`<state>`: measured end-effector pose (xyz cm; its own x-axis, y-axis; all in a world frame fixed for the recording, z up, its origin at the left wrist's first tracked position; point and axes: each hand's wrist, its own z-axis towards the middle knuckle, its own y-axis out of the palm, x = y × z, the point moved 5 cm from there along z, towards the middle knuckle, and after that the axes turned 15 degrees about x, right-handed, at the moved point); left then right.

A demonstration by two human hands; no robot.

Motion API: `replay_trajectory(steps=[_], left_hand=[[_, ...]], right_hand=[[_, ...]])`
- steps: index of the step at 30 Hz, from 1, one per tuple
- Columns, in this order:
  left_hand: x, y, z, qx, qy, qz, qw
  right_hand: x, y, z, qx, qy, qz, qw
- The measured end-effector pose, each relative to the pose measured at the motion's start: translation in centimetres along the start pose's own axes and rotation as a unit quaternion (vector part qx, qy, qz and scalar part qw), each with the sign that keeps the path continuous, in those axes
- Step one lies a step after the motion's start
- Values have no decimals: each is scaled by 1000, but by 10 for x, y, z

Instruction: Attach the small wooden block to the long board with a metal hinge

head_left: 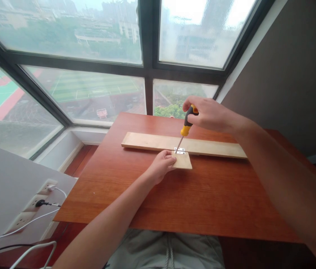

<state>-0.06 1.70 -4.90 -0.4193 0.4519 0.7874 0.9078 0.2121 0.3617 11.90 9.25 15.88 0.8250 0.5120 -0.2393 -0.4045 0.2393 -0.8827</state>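
Note:
My right hand (204,112) is closed around the black and yellow handle of a screwdriver (186,128). Its shaft slants down to a silver hinge (179,151), with the tip at the hinge's left side. The hinge bridges a long pale wooden board (152,141) and a small wooden piece (183,161) in front of it. My left hand (162,164) pinches that small piece at its left edge, thumb on top. Whether a screw sits under the tip is too small to tell. My right forearm covers the board's right end.
Everything rests on a reddish-brown wooden table (202,201). Large windows (90,89) stand behind it, and a grey wall (287,74) rises at the right. Wall sockets (34,203) with plugged-in cables are at the lower left, near the table's left edge.

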Motion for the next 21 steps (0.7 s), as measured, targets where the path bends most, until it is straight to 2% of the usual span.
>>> replay_trajectory(steps=[2, 4, 9, 11, 14, 17, 21], left_hand=[[0, 0, 0, 0, 0, 1, 1000], [0, 0, 0, -1, -1, 2, 1000], [-2, 0, 1, -8, 1, -1, 1000], [-2, -1, 2, -9, 2, 1, 1000], [-3, -1, 2, -7, -4, 11, 1000], [-2, -2, 1, -4, -8, 21, 1000], [-2, -3, 0, -1, -5, 33, 999]], right_hand=[[-1, 0, 0, 1, -14, 64, 998], [-3, 0, 0, 27, -24, 64, 997], [-4, 3, -3, 111, 14, -129, 985], [-6, 4, -5, 133, 24, -165, 977], [-8, 4, -5, 127, 16, -168, 977], [-10, -6, 0, 118, 11, -150, 982], [-9, -34, 4, 177, 43, -117, 976]])
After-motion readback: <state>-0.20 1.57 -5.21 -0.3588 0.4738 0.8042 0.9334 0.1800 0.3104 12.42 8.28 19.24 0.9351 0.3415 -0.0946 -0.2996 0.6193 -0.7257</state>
